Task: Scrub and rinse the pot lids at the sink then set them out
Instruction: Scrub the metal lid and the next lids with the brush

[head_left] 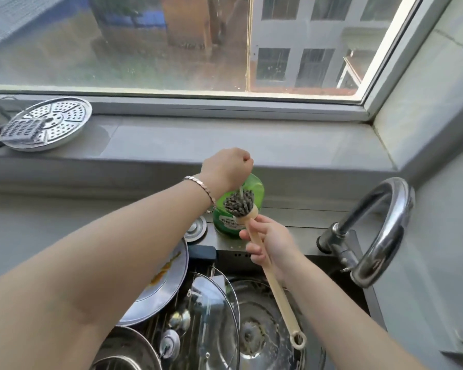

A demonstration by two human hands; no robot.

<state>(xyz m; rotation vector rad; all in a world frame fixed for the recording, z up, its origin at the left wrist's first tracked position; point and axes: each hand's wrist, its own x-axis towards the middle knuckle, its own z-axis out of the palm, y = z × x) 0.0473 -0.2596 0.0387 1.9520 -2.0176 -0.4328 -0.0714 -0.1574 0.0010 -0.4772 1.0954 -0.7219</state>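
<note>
My left hand [226, 166] presses down on the pump top of a green dish soap bottle [254, 190] standing behind the sink. A thin stream of soap falls onto the dark bristles of a wooden-handled dish brush [267, 273], which my right hand [267, 244] grips just below its head, bristles up. In the sink lie several pot lids: a glass lid [214, 316] upright on a rack, a metal lid with yellow food residue [163, 284] at the left, and another glass lid [123, 348] at the bottom left.
A chrome gooseneck faucet [380, 231] stands at the right of the sink. The sink basin [265, 329] holds a round steel piece under water. On the windowsill at the left rest a perforated steamer plate [62, 121] and a small grater [19, 129].
</note>
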